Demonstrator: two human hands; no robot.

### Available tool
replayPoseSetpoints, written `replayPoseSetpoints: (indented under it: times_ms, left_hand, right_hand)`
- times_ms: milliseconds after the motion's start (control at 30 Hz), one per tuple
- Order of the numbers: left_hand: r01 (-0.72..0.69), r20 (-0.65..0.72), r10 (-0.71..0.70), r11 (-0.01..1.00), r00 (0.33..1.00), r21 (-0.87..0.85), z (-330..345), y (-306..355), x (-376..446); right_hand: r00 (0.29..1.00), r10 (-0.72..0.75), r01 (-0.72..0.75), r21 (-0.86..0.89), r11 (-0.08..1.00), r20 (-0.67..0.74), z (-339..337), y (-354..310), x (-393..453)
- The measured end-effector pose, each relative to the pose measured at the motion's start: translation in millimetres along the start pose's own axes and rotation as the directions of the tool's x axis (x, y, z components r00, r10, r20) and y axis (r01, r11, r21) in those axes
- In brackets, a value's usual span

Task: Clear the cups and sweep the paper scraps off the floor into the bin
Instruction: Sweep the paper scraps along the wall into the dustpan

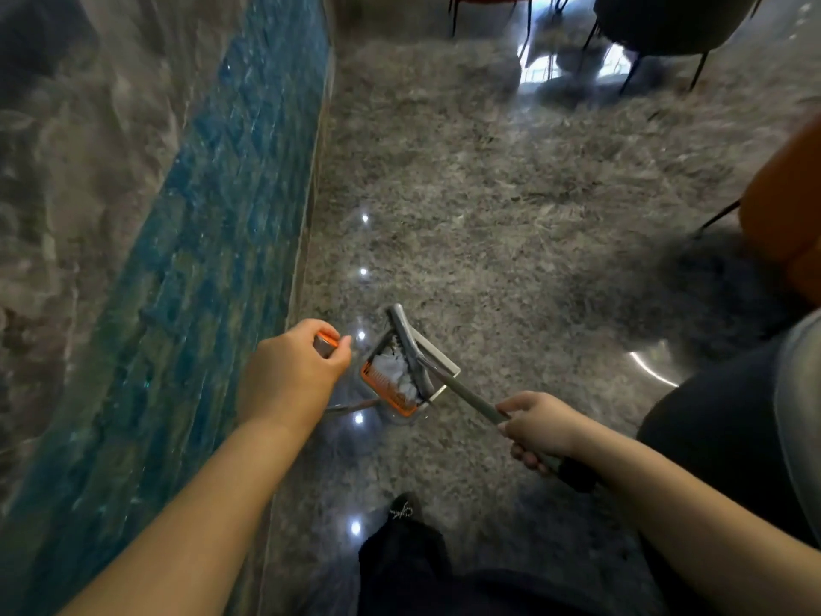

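Two hands were busy over the floor [511, 215], and we judged we were at the gathering step, with the paper scraps [393, 371] already lying white and crumpled inside the dustpan [400, 375]. Our left hand [291, 371] was curled round the orange-tipped top of the dustpan's handle [328, 342], holding the pan steady and low, near the foot of the blue-tiled wall [213, 224], so that nothing slid back out. Our right hand [537, 431] was clenched round the broom handle [466, 395], which ran slantwise down to the grey broom head [411, 349]; that head lay across the pan's mouth, we judged to press the scraps in and keep them there. The pan sat on the polished stone, just ahead of our dark shoe [402, 509]. Neither cups nor bin showed anywhere, so we could not tell how far the load had to be carried. Around us stood an orange chair [786, 215] at the right edge of the floor and dark chairs [666, 24] on thin legs at the far edge. The orange chair's leg, we judged, could catch the broom if we swung right.
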State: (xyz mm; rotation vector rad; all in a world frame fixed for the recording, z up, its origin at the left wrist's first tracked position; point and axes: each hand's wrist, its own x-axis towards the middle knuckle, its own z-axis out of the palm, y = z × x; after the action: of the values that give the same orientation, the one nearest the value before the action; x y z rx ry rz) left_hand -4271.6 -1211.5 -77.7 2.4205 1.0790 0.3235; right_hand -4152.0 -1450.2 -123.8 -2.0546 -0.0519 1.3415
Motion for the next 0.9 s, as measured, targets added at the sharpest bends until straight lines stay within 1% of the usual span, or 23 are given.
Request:
replayPoseSetpoints:
  times_ms: [100,233,467,567,767,900]
  left_hand:
    - [-0.038,0.020,0.039,0.999,0.999,-0.010,1,10,69]
    - [-0.049,0.065,0.052,0.998,0.997,-0.042,11,31,158]
    - [-0.045,0.023,0.046,0.999,0.999,-0.027,55,77,316]
    - [-0.026,0.034,0.027,1.000,0.999,-0.016,71,104,386]
    - [-0.013,-0.005,0.013,0.999,1.000,-0.030,79,148,513]
    - [0.003,-0.024,-0.005,0.998,1.000,-0.056,83,163,597]
  right_hand:
    - [1.000,0.016,-0.016,0.031,0.999,0.001,-19,-47,34]
    - [1.000,0.019,-0.018,0.066,0.998,-0.023,-52,-106,79]
    - [0.999,-0.020,0.020,0.011,1.000,-0.029,-130,-215,185]
    - [1.000,-0.020,0.020,-0.017,1.000,-0.013,-173,-264,236]
    - [1.000,-0.008,0.008,-0.022,1.000,0.005,-252,-368,308]
    - [1.000,-0.008,0.008,-0.020,1.000,-0.004,-289,-432,362]
